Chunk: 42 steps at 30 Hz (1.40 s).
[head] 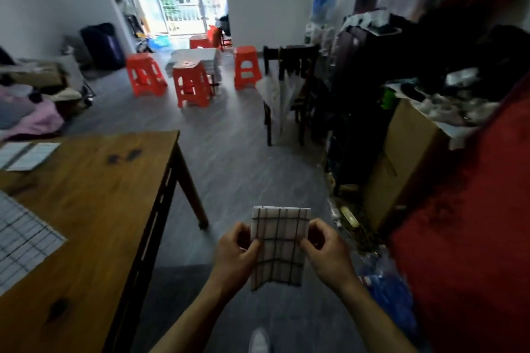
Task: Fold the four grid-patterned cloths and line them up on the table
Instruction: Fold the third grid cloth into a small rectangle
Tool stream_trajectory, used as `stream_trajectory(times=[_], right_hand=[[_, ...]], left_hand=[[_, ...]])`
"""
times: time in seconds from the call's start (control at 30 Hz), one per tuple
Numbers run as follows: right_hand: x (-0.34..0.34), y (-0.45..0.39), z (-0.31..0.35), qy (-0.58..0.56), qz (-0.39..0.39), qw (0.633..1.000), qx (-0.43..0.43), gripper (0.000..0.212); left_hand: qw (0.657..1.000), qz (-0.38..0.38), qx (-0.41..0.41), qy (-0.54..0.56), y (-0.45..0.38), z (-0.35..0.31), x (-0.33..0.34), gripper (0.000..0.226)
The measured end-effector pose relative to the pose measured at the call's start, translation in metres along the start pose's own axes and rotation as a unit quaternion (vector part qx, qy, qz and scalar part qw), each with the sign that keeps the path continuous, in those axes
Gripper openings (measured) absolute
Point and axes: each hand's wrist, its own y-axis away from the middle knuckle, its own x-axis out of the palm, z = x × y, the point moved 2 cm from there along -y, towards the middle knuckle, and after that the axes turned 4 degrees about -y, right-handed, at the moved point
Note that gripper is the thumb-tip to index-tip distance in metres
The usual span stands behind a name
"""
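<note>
Nearest to us, at the bottom edge, the pale toe of a shoe (pixel 259 337) shows between our forearms, so we are standing on the grey floor rather than at the table. Just above it we hold a folded grid-patterned cloth (pixel 279 246) in the air, upright and facing us. Our left hand (pixel 236 249) pinches its left edge, fingers curled tight on the fabric, and our right hand (pixel 324 249) pinches the right edge the same way. Holding both side edges at about the same height keeps the layers taut and square, which we judge is why the upper edge sits level while the lower part hangs loose with a slight crease down its middle. The cloth hangs over the floor, to the right of the wooden table (pixel 94 209) and well apart from it, so it is not yet laid down.

On the near left of that table lies a second grid-patterned cloth (pixel 21 240), spread flat and cut off by the frame's edge, probably waiting its turn or marking where the row will run. Farther back on the left lie some white papers (pixel 28 154). We see only these two cloths. Red plastic stools (pixel 190 85) stand far off, and a cardboard box (pixel 401 163) sits at the right.
</note>
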Motion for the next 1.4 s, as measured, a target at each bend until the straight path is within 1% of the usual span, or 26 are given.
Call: stream_trajectory(times=[0.2, 0.37, 0.47, 0.63, 0.77, 0.87, 0.97, 1.07, 1.13, 1.17, 1.23, 1.4], right_hand=[[-0.001, -0.123, -0.009, 0.043, 0.052, 0.997, -0.035, 0.004], [-0.004, -0.228, 0.007, 0.072, 0.073, 0.994, -0.034, 0.005], [-0.001, -0.288, 0.006, 0.060, 0.086, 0.994, -0.033, 0.004], [0.019, -0.367, 0.005, 0.014, 0.111, 0.993, -0.027, 0.010], [0.032, -0.447, -0.002, 0.006, 0.130, 0.991, -0.044, 0.004], [0.036, -0.512, -0.011, 0.011, 0.150, 0.987, -0.060, 0.009], [0.036, -0.576, -0.015, -0.019, 0.170, 0.983, -0.064, 0.016], [0.032, -0.635, -0.017, -0.041, 0.235, 0.971, -0.034, 0.028], [0.034, -0.666, -0.017, -0.064, 0.283, 0.957, -0.028, 0.037], [0.036, -0.683, -0.018, -0.064, 0.291, 0.954, -0.025, 0.039], [0.043, -0.715, -0.018, -0.046, 0.292, 0.955, -0.030, 0.036], [0.078, -0.795, -0.005, -0.005, 0.291, 0.954, -0.065, 0.019]], left_hand=[[0.998, -0.025, -0.013, 0.049, -0.107, 0.022, 0.022, 0.015], [0.996, -0.008, -0.020, 0.086, -0.210, 0.020, 0.035, 0.012], [0.996, -0.031, -0.013, 0.085, -0.269, 0.019, 0.037, 0.016], [0.997, -0.036, -0.039, 0.063, -0.348, 0.021, 0.032, 0.015], [0.996, -0.066, -0.053, 0.037, -0.412, 0.025, 0.030, 0.013], [0.992, -0.086, -0.081, 0.035, -0.464, 0.024, 0.036, 0.011], [0.988, -0.110, -0.101, 0.037, -0.514, 0.015, 0.045, 0.011], [0.984, -0.128, -0.121, 0.032, -0.558, 0.005, 0.049, 0.010], [0.985, -0.130, -0.111, 0.023, -0.586, -0.002, 0.048, 0.010], [0.985, -0.131, -0.108, 0.021, -0.600, -0.005, 0.047, 0.010], [0.985, -0.135, -0.103, 0.010, -0.626, -0.007, 0.044, 0.011], [0.980, -0.169, -0.102, 0.015, -0.693, 0.014, 0.025, 0.011]])
